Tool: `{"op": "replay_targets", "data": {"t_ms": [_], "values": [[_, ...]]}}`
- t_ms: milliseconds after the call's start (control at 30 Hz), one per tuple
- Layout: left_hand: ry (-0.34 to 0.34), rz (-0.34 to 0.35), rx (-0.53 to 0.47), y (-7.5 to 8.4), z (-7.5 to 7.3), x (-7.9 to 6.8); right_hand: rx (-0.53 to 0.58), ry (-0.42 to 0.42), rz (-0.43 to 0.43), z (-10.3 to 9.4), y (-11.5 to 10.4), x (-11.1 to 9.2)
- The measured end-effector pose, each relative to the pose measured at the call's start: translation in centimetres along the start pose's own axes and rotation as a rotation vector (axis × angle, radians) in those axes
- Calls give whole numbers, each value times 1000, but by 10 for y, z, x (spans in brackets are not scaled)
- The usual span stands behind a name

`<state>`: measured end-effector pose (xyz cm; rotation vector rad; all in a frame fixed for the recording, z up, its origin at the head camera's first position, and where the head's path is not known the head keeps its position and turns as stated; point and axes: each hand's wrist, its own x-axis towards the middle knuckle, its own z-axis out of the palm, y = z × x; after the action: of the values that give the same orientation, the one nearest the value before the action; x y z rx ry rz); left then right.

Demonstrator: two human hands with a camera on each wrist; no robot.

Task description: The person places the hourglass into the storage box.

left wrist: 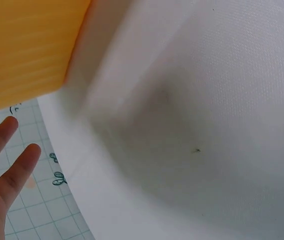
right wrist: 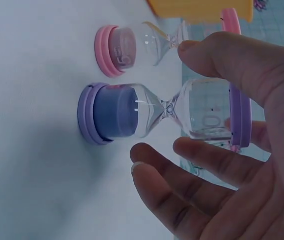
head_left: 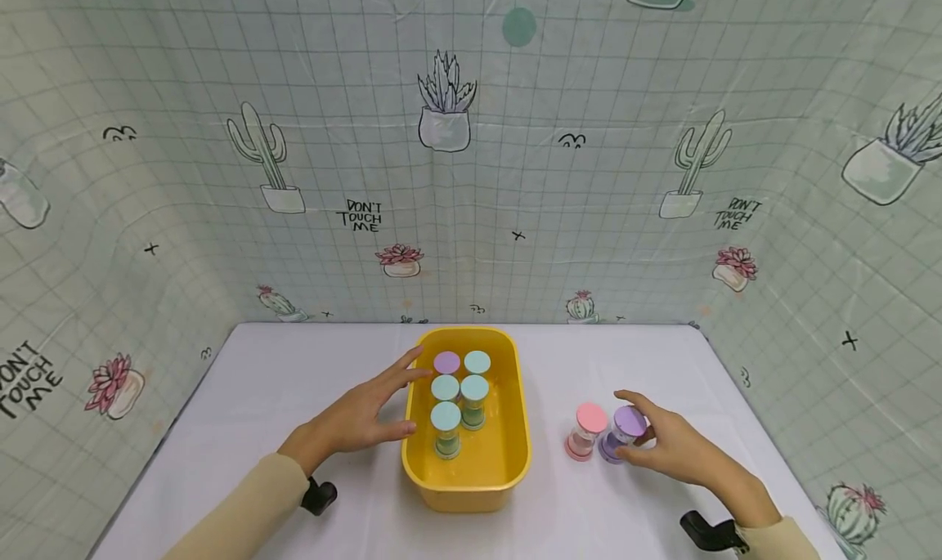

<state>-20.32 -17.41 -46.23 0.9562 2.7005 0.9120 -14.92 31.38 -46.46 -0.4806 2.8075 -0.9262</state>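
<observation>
A yellow tub (head_left: 504,462) holds several upright hourglasses: one has a purple cap (head_left: 446,363), the others light blue caps (head_left: 445,417). At its left rim is my left hand (head_left: 361,417), fingers spread and holding nothing; in the left wrist view, two of its fingers (left wrist: 19,172) appear near the tub wall (left wrist: 26,50). To the tub's right, a pink hourglass (head_left: 586,432) and a purple hourglass (right wrist: 116,112) stand upright side by side. My right hand (head_left: 673,444) surrounds the purple one, thumb on one side and loosely bent fingers on the other, with gaps visible in the right wrist view.
The white table (head_left: 316,511) carries the tub near its middle. Behind it and at both sides hangs a gridded cloth (head_left: 478,192) printed with cacti. Black wrist straps (head_left: 319,496) show on both arms.
</observation>
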Motion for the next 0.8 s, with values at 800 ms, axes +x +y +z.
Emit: {"op": "replay_targets", "data": {"t_ms": [800], "values": [[4,11,-46,-4,2,-1,-83,-19,-100,-9,-8,12]]}}
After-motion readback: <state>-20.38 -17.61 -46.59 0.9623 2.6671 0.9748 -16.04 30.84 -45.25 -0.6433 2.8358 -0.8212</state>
